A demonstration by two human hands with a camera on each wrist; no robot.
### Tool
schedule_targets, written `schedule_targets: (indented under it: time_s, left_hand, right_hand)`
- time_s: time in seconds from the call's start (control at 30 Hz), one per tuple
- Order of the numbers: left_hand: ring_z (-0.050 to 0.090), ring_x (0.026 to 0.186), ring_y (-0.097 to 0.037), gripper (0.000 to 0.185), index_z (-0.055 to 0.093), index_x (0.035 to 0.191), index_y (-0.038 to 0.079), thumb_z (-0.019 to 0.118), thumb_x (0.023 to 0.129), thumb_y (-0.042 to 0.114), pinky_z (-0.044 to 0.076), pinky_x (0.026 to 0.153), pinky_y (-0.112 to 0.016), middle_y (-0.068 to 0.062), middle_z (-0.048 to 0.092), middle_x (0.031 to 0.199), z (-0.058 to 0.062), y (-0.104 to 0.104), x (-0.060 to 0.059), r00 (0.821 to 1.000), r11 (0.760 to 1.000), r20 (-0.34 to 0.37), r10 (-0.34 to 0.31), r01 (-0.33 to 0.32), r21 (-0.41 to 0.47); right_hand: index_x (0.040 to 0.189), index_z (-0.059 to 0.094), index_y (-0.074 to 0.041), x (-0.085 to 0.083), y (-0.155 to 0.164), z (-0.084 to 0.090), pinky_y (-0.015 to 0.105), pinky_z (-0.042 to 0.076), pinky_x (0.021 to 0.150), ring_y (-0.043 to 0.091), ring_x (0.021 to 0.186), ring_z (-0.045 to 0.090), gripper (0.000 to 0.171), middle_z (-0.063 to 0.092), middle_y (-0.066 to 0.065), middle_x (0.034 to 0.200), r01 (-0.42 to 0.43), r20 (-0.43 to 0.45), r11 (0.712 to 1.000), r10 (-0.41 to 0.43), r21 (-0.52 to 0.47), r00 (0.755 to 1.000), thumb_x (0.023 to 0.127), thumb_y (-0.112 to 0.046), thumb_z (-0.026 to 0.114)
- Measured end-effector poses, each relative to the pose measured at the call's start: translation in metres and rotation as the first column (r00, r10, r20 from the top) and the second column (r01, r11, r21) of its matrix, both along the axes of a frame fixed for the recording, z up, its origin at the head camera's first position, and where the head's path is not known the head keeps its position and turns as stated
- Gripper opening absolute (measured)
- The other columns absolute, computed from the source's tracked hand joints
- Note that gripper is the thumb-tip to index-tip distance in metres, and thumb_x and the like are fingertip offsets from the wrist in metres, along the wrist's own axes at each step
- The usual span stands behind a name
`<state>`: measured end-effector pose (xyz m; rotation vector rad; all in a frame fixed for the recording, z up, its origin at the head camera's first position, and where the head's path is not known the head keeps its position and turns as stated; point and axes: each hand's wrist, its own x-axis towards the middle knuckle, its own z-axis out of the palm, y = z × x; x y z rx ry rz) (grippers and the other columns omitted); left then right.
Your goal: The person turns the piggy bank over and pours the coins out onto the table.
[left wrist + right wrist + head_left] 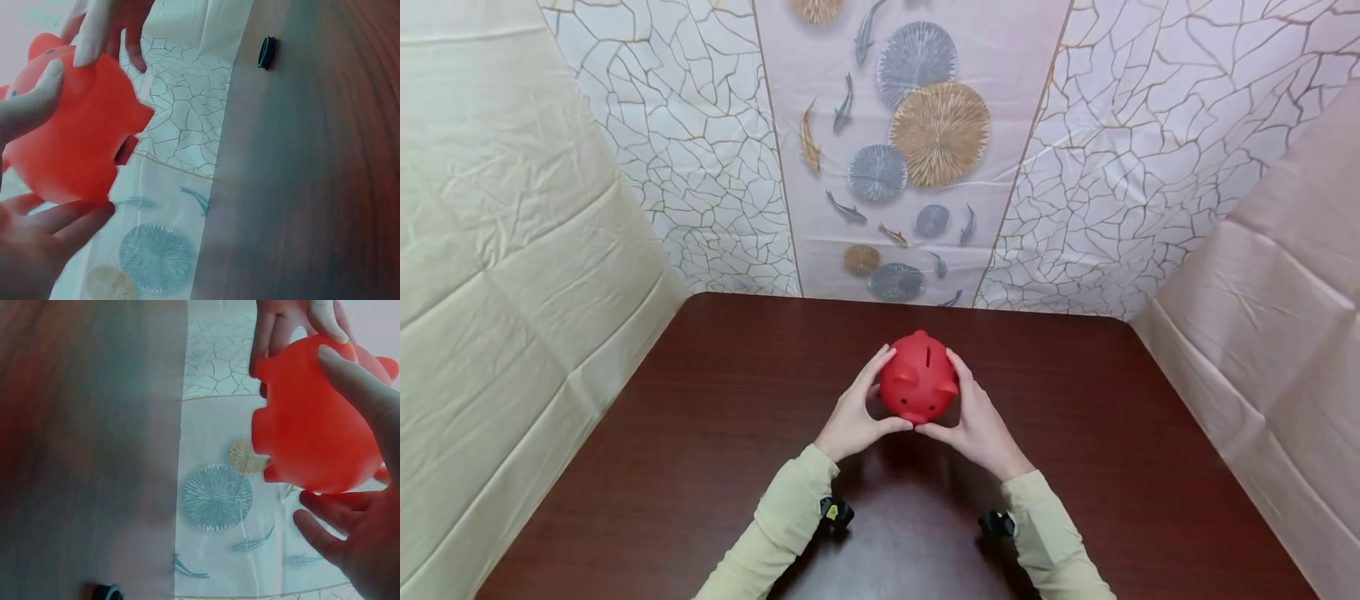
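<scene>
A red piggy bank with two dark eyes is held up over the dark table, its coin slot on top and its snout toward me. My left hand grips it from the left, with the thumb at the snout and the fingers along the side. From the right, my right hand holds it the same way, the two thumbs almost meeting. In the left wrist view, a dark opening shows on the piggy bank's underside between stubby feet. The right wrist view shows more short feet on the piggy bank.
On the dark brown table, a small black ring-shaped piece lies toward the right. Patterned cloth hangs behind the table, and plain pale cloth stands along the sides. A black wrist camera sits under the left sleeve.
</scene>
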<state>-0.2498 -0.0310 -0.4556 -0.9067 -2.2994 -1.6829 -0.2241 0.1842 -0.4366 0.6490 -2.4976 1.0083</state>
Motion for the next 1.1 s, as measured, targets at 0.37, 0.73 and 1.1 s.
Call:
schedule_targets:
  time_s: [0.37, 0.73, 1.1]
  left_hand:
    - [0.041, 0.14, -0.029, 0.108, 0.024, 0.153, 0.022, 0.087, 0.067, 0.004, 0.05, 0.101, -0.045, -0.007, 0.023, 0.161, 0.005, 0.007, -0.022, 0.948, 0.996, -0.304, 0.092, -0.089, 0.023]
    - [0.036, 0.14, -0.036, 0.101, 0.021, 0.149, 0.018, 0.08, 0.072, -0.004, 0.056, 0.091, -0.045, -0.016, 0.018, 0.16, 0.007, 0.011, -0.025, 0.884, 0.995, -0.457, 0.098, -0.085, 0.049]
    - [0.048, 0.135, -0.028, 0.105, 0.026, 0.154, 0.028, 0.086, 0.069, 0.01, 0.051, 0.099, -0.039, -0.004, 0.036, 0.156, 0.007, 0.002, -0.021, 0.987, 0.999, -0.156, 0.028, -0.025, 0.022]
  right_hand:
    - [0.154, 0.008, -0.006, -0.024, -0.005, 0.005, 0.054, 0.049, 0.1, 0.039, 0.128, 0.05, 0.122, 0.036, 0.019, 0.153, -0.013, -0.223, 0.999, 0.004, -0.04, 0.975, 0.063, -0.006, 0.089]
    - [0.143, 0.031, 0.001, -0.028, -0.008, 0.002, 0.06, 0.046, 0.091, 0.041, 0.131, 0.044, 0.096, 0.04, 0.024, 0.147, 0.061, -0.55, 0.998, -0.052, -0.003, 0.834, 0.064, -0.005, 0.086]
    - [0.153, 0.021, -0.004, -0.019, 0.001, 0.004, 0.063, 0.039, 0.104, 0.04, 0.138, 0.036, 0.115, 0.034, 0.02, 0.154, 0.022, -0.271, 0.999, -0.012, 0.034, 0.962, 0.063, -0.017, 0.091]
